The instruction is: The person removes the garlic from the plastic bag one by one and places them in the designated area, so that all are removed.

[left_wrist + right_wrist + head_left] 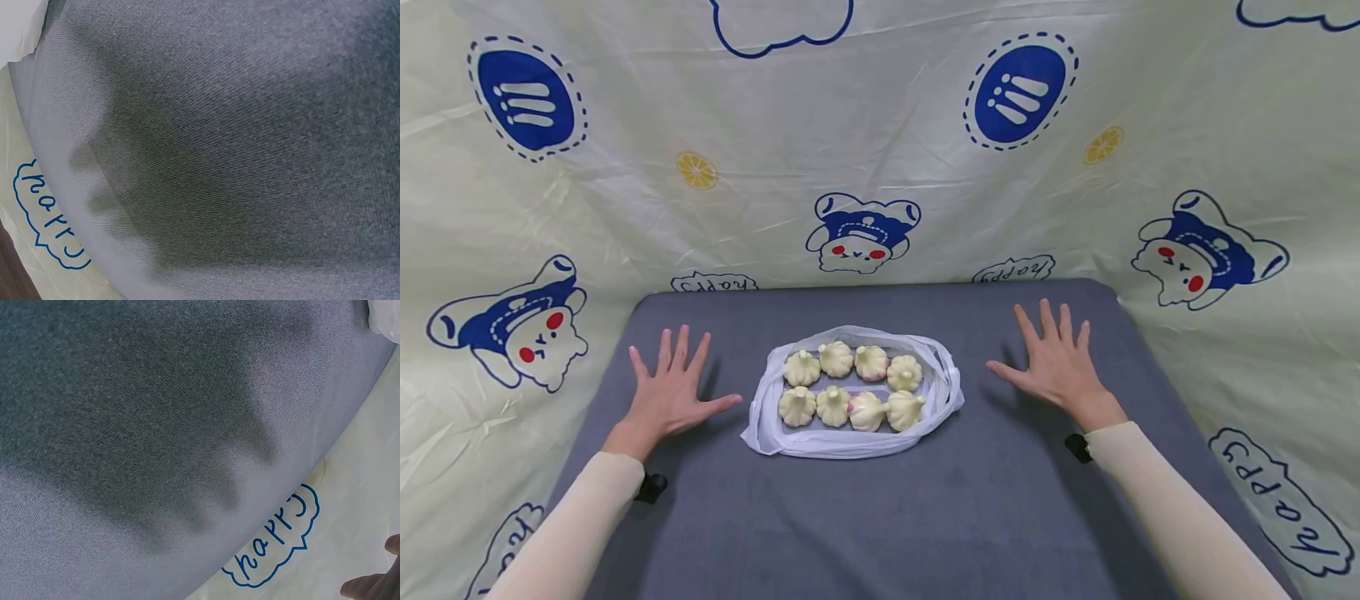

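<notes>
Between left hand (pixel 668 395) and right hand (pixel 1058 367) lie garlic bulbs (pixel 834 405).

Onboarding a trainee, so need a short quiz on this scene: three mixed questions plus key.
1. How many garlic bulbs show in the head view?
2. True or false: the left grip is holding a bulb.
3. What encircles the garlic? (a) a wooden tray, (b) white plastic, (c) a steel bowl

Key:
1. Eight, in two rows of four.
2. False; it is spread open and holds nothing.
3. b
</notes>
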Demonstrator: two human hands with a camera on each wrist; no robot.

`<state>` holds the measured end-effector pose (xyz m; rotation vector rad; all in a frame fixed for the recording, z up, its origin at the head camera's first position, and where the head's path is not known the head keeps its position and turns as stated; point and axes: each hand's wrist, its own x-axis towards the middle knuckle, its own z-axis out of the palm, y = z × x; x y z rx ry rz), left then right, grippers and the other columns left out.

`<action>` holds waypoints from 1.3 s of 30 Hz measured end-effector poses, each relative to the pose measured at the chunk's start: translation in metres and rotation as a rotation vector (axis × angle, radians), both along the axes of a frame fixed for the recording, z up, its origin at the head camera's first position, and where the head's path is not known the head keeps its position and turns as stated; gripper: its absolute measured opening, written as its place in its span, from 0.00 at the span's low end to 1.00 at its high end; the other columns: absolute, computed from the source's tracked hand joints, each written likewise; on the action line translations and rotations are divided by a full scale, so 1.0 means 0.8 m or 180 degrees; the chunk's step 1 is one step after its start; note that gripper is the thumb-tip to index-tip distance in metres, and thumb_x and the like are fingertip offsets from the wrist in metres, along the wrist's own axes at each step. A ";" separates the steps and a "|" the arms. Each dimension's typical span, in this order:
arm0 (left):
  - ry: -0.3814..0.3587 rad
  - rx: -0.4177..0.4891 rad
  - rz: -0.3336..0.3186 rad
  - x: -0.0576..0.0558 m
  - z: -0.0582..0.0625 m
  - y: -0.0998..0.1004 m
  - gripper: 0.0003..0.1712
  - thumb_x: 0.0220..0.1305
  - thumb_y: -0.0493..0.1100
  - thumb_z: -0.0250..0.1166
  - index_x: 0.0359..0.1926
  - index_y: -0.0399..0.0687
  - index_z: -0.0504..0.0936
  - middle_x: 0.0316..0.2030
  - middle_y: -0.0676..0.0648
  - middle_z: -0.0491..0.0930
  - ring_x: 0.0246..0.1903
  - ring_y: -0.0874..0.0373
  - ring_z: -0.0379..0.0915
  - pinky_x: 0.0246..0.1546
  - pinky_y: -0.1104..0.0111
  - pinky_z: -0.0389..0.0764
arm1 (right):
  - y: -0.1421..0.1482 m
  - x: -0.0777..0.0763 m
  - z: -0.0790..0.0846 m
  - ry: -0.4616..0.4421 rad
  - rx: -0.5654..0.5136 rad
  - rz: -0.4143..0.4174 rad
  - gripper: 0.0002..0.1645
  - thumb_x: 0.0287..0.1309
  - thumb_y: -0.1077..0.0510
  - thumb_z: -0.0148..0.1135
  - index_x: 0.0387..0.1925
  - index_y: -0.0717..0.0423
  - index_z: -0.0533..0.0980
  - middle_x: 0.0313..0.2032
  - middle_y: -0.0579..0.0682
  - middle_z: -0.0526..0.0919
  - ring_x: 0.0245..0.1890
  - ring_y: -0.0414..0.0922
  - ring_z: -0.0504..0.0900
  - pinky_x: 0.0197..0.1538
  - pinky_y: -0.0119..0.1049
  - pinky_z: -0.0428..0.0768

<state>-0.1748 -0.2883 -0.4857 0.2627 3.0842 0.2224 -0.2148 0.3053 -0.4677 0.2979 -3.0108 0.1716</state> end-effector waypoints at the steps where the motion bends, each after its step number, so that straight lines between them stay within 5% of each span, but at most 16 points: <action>1: -0.0012 0.0005 0.0008 0.000 -0.001 0.000 0.72 0.55 0.84 0.57 0.83 0.43 0.44 0.81 0.28 0.36 0.79 0.28 0.22 0.65 0.24 0.18 | -0.001 0.000 0.000 0.0000 -0.0008 -0.0001 0.68 0.54 0.17 0.57 0.83 0.52 0.48 0.79 0.73 0.45 0.77 0.78 0.39 0.68 0.82 0.40; 14: 0.0105 0.0291 0.0077 0.007 -0.006 0.009 0.73 0.54 0.82 0.61 0.83 0.46 0.40 0.81 0.31 0.30 0.79 0.30 0.18 0.65 0.24 0.20 | -0.013 0.000 0.006 -0.0218 -0.0408 -0.0120 0.68 0.57 0.18 0.54 0.83 0.51 0.43 0.79 0.73 0.42 0.77 0.78 0.37 0.69 0.81 0.41; 30: -0.0104 0.1169 -0.0033 0.012 -0.034 0.046 0.73 0.52 0.72 0.73 0.84 0.50 0.41 0.82 0.36 0.30 0.81 0.33 0.24 0.71 0.28 0.48 | -0.056 0.000 0.011 -0.0283 -0.0718 0.0079 0.66 0.58 0.19 0.55 0.84 0.46 0.40 0.81 0.68 0.42 0.79 0.73 0.38 0.74 0.75 0.43; 39: -0.0071 0.1816 -0.0127 0.015 -0.057 0.074 0.69 0.50 0.63 0.79 0.83 0.50 0.48 0.82 0.35 0.39 0.81 0.32 0.30 0.71 0.28 0.49 | -0.088 0.000 0.017 -0.0360 -0.0746 0.0261 0.67 0.58 0.19 0.56 0.84 0.46 0.40 0.81 0.66 0.41 0.80 0.70 0.39 0.75 0.73 0.43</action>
